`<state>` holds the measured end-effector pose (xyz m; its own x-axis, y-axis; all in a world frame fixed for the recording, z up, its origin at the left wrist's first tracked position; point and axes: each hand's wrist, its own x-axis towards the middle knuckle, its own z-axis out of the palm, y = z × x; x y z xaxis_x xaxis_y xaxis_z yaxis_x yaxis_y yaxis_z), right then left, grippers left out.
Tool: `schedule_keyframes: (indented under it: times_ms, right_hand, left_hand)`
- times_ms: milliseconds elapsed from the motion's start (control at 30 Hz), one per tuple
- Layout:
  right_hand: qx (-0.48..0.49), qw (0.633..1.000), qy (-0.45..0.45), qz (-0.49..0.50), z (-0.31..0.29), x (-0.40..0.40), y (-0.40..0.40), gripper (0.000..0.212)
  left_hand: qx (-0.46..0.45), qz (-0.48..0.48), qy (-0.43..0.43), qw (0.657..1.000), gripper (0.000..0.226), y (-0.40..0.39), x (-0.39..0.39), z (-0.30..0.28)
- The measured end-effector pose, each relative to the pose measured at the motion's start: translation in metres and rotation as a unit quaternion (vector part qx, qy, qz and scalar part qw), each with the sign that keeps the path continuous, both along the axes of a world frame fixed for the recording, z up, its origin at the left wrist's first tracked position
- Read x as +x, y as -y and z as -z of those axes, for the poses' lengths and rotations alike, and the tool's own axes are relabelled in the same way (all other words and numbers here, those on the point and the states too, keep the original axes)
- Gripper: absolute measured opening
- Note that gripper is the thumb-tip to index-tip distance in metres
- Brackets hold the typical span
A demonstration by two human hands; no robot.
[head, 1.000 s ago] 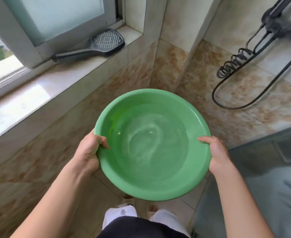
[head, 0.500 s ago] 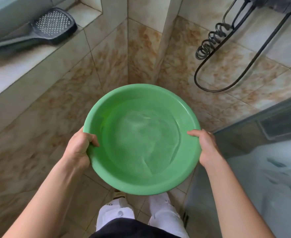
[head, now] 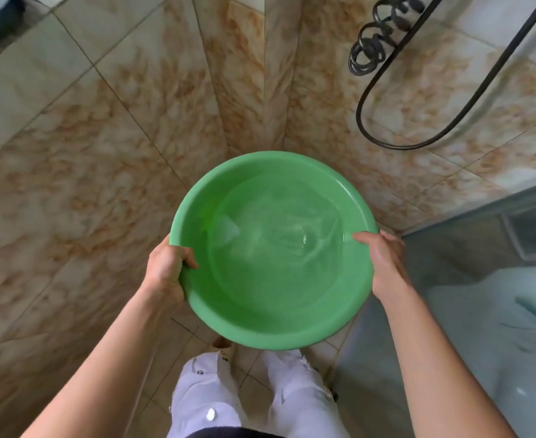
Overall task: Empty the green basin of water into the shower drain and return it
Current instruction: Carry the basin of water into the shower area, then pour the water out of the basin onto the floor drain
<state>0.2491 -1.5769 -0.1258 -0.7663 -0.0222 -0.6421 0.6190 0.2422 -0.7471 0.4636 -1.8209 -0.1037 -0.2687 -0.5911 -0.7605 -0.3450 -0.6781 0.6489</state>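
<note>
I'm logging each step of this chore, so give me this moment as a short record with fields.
basin: green basin, held level above the floor
contents: water, rippling, not yet poured
left hand: left hand grips the left rim, thumb inside
right hand: right hand grips the right rim
nearby: black shower hose on the tiled wall, glass panel to the right
drain: not visible

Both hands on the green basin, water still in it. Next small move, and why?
Probably lower it toward the floor, kept level, before any tilt. The round green plastic basin holds rippling water, gripped at opposite rims by the left hand and right hand. It sits well above the tiled floor, and no drain is in view, so pouring now would likely splash.
</note>
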Motion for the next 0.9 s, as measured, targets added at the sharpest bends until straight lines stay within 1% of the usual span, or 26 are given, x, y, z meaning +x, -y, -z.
schedule_keyframes:
  times_ms: [133, 200, 267, 400, 433, 467, 500, 567, 633, 733, 833, 900]
  right_hand:
    - [-0.001, 1.0, -0.017, 0.021, 0.034, -0.012, -0.008, 0.005]
    - [0.015, 0.999, -0.021, 0.033, 0.062, -0.015, -0.01, 0.013]
    - [0.031, 0.998, -0.024, 0.041, 0.093, -0.018, -0.013, 0.027]
    - [0.071, 0.996, -0.02, 0.045, 0.161, -0.013, -0.014, 0.076]
    - [0.07, 0.996, -0.015, 0.046, 0.176, -0.011, -0.014, 0.083]
    - [0.072, 0.996, -0.013, 0.051, 0.191, -0.008, -0.015, 0.086]
    - [0.075, 0.996, -0.01, 0.053, 0.204, -0.005, -0.015, 0.081]
    - [0.095, 0.994, -0.006, 0.049, 0.236, 0.002, -0.016, 0.06]
    - [0.115, 0.992, -0.015, 0.048, 0.265, 0.007, -0.016, 0.049]
    - [0.144, 0.989, -0.029, 0.032, 0.31, 0.011, -0.017, 0.046]
    - [0.156, 0.987, -0.032, 0.005, 0.347, 0.008, -0.016, 0.051]
    - [0.153, 0.987, -0.044, 0.012, 0.373, 0.006, -0.018, 0.044]
  left_hand:
    - [0.005, 0.009, 0.019, 1.0, 0.07, -0.002, -0.021, 0.034]
    - [-0.003, 0.02, 0.032, 0.999, 0.068, 0.001, -0.029, 0.059]
    - [0.001, 0.028, 0.031, 0.999, 0.065, 0.003, -0.037, 0.084]
    - [0.001, 0.047, 0.042, 0.998, 0.066, 0.007, -0.037, 0.151]
    - [0.001, 0.05, 0.047, 0.998, 0.065, 0.007, -0.035, 0.165]
    - [-0.004, 0.054, 0.054, 0.997, 0.064, 0.006, -0.032, 0.181]
    - [-0.008, 0.059, 0.055, 0.997, 0.064, 0.006, -0.03, 0.195]
    - [-0.007, 0.058, 0.053, 0.997, 0.069, 0.005, -0.026, 0.228]
    - [-0.002, 0.039, 0.048, 0.998, 0.073, 0.004, -0.021, 0.259]
    - [0.002, 0.031, 0.049, 0.998, 0.071, -0.002, -0.013, 0.301]
    - [0.005, 0.029, 0.058, 0.998, 0.071, -0.008, -0.006, 0.343]
    - [0.001, 0.032, 0.06, 0.998, 0.07, -0.013, -0.004, 0.369]
